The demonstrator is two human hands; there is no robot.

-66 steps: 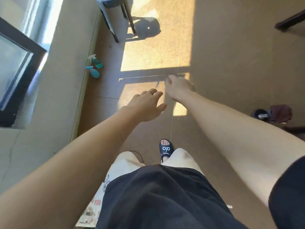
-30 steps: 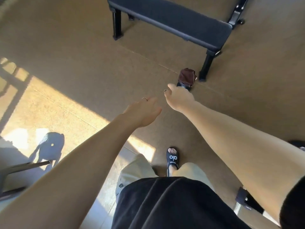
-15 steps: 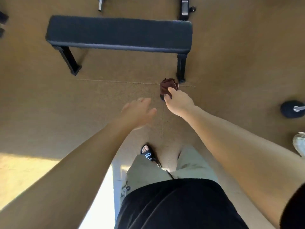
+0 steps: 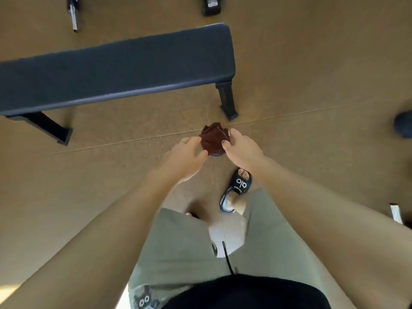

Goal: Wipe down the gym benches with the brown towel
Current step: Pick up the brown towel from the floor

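The crumpled dark-brown towel (image 4: 212, 139) is pinched by the right hand (image 4: 242, 150); the left hand (image 4: 185, 159) reaches beside it, fingers relaxed.

Head cam, steep downward view over bench (image 4: 116, 70) & floor (image 4: 312, 74), close-ish.

A gym. A flat padded bench (image 4: 124, 70) on black legs stands on brown speckled rubber flooring (image 4: 312, 74). Behind it lie a bar end (image 4: 73, 15) and a dark weight (image 4: 211, 6); another dark rounded weight (image 4: 403, 123) sits at the right edge.
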